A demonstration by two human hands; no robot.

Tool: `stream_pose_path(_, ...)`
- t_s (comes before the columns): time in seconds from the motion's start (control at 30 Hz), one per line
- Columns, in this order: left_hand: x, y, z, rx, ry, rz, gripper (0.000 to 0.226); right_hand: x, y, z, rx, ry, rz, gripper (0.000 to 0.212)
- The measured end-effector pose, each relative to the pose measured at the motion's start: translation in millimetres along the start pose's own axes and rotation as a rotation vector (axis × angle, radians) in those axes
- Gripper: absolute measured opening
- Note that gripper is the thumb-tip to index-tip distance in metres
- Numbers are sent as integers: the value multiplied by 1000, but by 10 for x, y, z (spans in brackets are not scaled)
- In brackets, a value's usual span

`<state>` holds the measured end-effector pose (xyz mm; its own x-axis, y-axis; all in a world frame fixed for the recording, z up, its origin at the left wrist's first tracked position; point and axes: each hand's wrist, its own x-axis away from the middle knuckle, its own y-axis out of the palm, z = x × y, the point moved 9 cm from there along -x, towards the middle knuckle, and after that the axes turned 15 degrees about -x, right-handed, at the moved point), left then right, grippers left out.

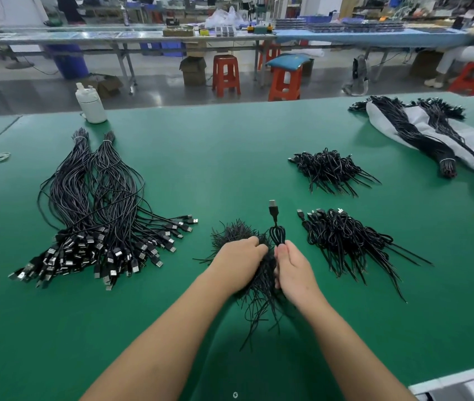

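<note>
My right hand (293, 270) pinches a coiled black USB cable (276, 227) just below its loops, so the plug end points up and away from me. My left hand (240, 263) has its fingers curled into a heap of black twist ties (234, 231) lying in front of me. More black ties (262, 296) spread out below and between both hands. The fingertips of my left hand are hidden in the heap.
A big bundle of loose USB cables (99, 215) lies on the green table (230, 157) at left. Two piles of coiled cables (345, 238) (328, 169) sit at right. A white sack with cable bundles (432, 134) is far right, a white bottle (91, 104) far left.
</note>
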<state>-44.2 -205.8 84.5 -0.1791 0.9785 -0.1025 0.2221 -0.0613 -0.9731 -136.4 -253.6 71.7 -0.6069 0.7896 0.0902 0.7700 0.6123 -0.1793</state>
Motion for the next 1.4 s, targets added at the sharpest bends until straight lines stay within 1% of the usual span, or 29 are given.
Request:
stream_pose_path(0.1, 24, -18, -118, 30, -83, 54, 4, -4, -7, 46, -53, 38, -12, 33)
stream_pose_path(0.2, 92, -40, -389, 97, -253, 94, 8, 14, 26, 76, -170, 72, -46, 35)
stream_pose_path(0.27, 182, -34, -617, 142, -381, 103, 10, 25, 46, 46, -178, 46, -58, 34)
stream_pose_path(0.33, 296, -41, -808, 156, -470, 121, 9, 40, 96, 10, -171, 12, -83, 33)
stream_pose_path(0.4, 421, -83, -972, 226, -555, 152, 8, 65, 171, -43, -158, -21, -127, 33)
stream_pose_path(0.43, 495, -112, -1042, 325, -614, 178, 8, 85, 211, -82, -146, -40, -151, 32)
stream_pose_path(0.47, 572, -132, -1102, 493, -688, 211, 7, 107, 259, -121, -142, -60, -179, 32)
stream_pose_path(0.53, 705, -94, -1133, 990, -842, 275, 2, 150, 364, -180, -158, -86, -227, 30)
stream_pose_path(0.57, 741, -55, -1072, 1245, -894, 283, 2, 167, 416, -195, -169, -84, -244, 27)
stream_pose_path(0.6, 760, -17, -968, 1453, -927, 271, 4, 186, 473, -199, -173, -78, -264, 23)
stream_pose_path(0.63, 773, 17, -854, 1602, -945, 245, 7, 206, 530, -211, -168, -77, -285, 22)
stream_pose_path(0.7, 788, 51, -644, 1767, -951, 178, 8, 259, 650, -247, -152, -104, -342, 27)
stream_pose_path(0.8, 794, 70, -460, 1835, -902, 89, 2, 307, 719, -269, -165, -118, -371, 29)
stream_pose_path(0.97, 870, 81, -488, 1707, -927, 60, 4, 227, 631, -203, -119, -85, -282, 27)
stream_pose_path(1.03, 888, 57, -512, 1602, -920, 67, 4, 184, 596, -181, -107, -64, -245, 27)
stream_pose_path(1.07, 885, 13, -540, 1498, -893, 94, 4, 171, 586, -169, -100, -54, -236, 27)
stream_pose_path(1.1, 875, -77, -579, 1329, -840, 143, 4, 159, 575, -162, -87, -42, -232, 28)
stream_pose_path(1.13, 860, -228, -609, 1074, -755, 210, 6, 144, 566, -155, -74, -27, -231, 28)
stream_pose_path(1.17, 848, -436, -612, 747, -643, 298, 9, 130, 560, -152, -67, -6, -235, 29)
stream_pose_path(1.2, 834, -650, -543, 427, -498, 407, 14, 120, 557, -145, -74, 21, -247, 29)
stream_pose_path(1.23, 842, -814, -411, 169, -331, 530, 19, 112, 559, -137, -109, 57, -264, 29)
stream_pose_path(1.27, 865, -909, -275, 7, -189, 616, 22, 111, 566, -131, -170, 98, -291, 29)
stream_pose_path(1.3, 890, -967, -192, -83, -109, 661, 22, 116, 579, -138, -229, 137, -329, 28)
stream_pose_path(1.33, 908, -1011, -165, -133, -82, 678, 23, 130, 598, -149, -267, 169, -375, 28)
stream_pose_path(1.4, 916, -1072, -166, -162, -56, 681, 24, 165, 623, -175, -254, 200, -456, 28)
